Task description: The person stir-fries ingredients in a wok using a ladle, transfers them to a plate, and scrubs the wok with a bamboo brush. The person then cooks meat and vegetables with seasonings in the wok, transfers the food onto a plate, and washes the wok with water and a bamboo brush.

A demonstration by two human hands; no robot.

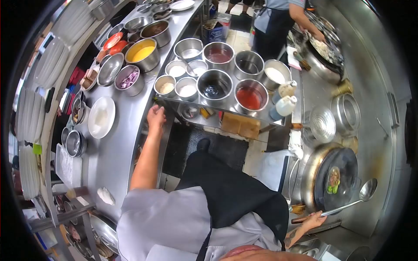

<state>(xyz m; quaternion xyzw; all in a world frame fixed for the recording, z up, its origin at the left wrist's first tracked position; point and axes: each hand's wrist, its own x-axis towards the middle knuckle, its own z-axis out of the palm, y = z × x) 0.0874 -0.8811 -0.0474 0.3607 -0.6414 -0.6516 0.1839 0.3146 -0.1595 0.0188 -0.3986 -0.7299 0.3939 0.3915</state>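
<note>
My left hand [156, 117] hangs near the counter's edge, left of the steel seasoning pots, with its fingers curled closed. Whatever it may hold cannot be made out. At the lower right my right hand [312, 221] grips the handle of a long ladle [368, 189]. The ladle's bowl hangs over the right side of a dark wok [347, 167]. Some green and brown food [333, 180] lies in the wok. A pot of red sauce [249, 99] and a pot of dark liquid [214, 85] stand on the small steel table ahead.
A long steel counter [102, 163] on the left bears an empty white plate [102, 117], a pot of yellow liquid [142, 53] and chopped purple onion [129, 79]. A perforated strainer [322, 124] rests beyond the wok. Another person [273, 26] works at the stove's far end.
</note>
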